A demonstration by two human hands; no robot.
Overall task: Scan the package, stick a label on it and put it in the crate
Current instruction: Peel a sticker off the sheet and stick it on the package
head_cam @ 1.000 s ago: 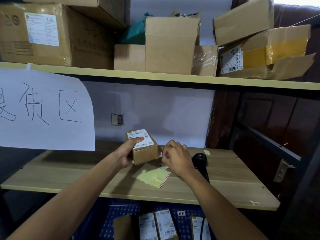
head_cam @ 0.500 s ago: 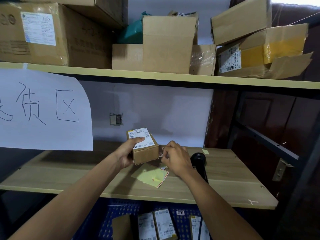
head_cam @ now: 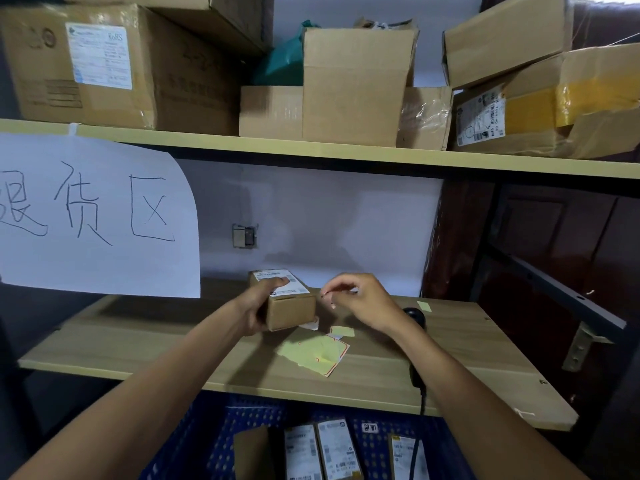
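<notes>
My left hand [head_cam: 258, 311] grips a small brown cardboard package [head_cam: 289, 311] with a white shipping label on top, held just above the wooden shelf [head_cam: 138, 344]. My right hand [head_cam: 360, 301] hovers to the right of the package, fingers pinched on a small thin label that is hard to make out. A yellow label backing sheet [head_cam: 317, 353] with red edges lies on the shelf below both hands. The black scanner [head_cam: 415, 318] rests behind my right wrist, mostly hidden. The blue crate [head_cam: 214, 441] sits under the shelf and holds several labelled packages.
A white paper sign [head_cam: 93, 216] with handwritten characters hangs at the left. Large cardboard boxes [head_cam: 356, 88] crowd the upper shelf. A small yellow scrap [head_cam: 424, 305] lies at the shelf's back right. A dark metal rack frame [head_cam: 554, 289] stands to the right.
My right hand has lifted off the backing sheet and moved up and right, away from the package, with a small label pinched. The left hand keeps holding the package.
</notes>
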